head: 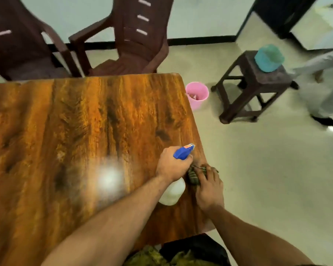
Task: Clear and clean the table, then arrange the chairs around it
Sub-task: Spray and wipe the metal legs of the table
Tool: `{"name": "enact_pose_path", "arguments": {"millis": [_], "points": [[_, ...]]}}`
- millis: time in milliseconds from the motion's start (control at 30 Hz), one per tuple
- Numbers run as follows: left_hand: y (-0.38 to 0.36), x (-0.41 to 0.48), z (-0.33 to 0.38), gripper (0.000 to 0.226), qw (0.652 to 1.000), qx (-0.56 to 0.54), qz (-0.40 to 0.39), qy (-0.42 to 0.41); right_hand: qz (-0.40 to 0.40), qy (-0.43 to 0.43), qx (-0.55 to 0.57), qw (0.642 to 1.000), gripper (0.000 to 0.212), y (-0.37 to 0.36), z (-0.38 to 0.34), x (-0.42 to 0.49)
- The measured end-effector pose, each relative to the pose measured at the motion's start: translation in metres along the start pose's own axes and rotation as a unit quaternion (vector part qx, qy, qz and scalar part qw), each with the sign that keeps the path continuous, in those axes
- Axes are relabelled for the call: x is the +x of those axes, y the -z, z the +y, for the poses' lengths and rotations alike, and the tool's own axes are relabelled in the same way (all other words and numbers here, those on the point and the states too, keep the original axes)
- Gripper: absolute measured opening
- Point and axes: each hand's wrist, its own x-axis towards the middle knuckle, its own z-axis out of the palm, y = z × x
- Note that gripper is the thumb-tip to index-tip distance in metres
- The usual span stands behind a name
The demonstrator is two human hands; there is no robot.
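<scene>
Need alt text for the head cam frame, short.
A person's left hand grips a spray bottle over a wooden table, while the right hand holds a crumpled green cloth beside it near the table's right edge. Two brown chairs stand at the far side; a pink bin and stool sit on the floor.

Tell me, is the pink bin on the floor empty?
Not empty. The pink bin stands upright by the table corner, with pale scraps showing inside; what they are is too blurred to tell.
</scene>
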Motion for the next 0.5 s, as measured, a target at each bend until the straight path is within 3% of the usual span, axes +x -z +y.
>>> {"name": "enact_pose_path", "arguments": {"millis": [167, 233, 300, 367, 433, 500], "points": [[-0.054, 0.020, 0.022, 0.033, 0.994, -0.012, 0.089, 0.058, -0.021, 0.175, -0.053, 0.983, 0.064, 0.004, 0.042, 0.020], [-0.063, 0.022, 0.027, 0.032, 0.991, -0.008, 0.113, 0.078, -0.022, 0.283, -0.088, 0.955, 0.066, 0.003, 0.049, 0.025], [-0.063, 0.024, 0.025, 0.030, 0.990, 0.011, 0.113, 0.084, -0.045, 0.465, -0.111, 0.877, 0.065, -0.001, 0.058, 0.027], [-0.061, 0.023, 0.023, 0.027, 0.986, 0.011, 0.139, 0.093, -0.121, 0.640, -0.140, 0.745, 0.067, 0.001, 0.067, 0.027], [-0.057, 0.027, 0.021, 0.026, 0.980, -0.015, 0.166, 0.105, -0.218, 0.712, -0.169, 0.646, 0.068, 0.005, 0.071, 0.024], [-0.054, 0.035, 0.019, 0.024, 0.977, -0.032, 0.181, 0.111, -0.264, 0.747, -0.168, 0.587, 0.066, 0.008, 0.070, 0.027]]}}
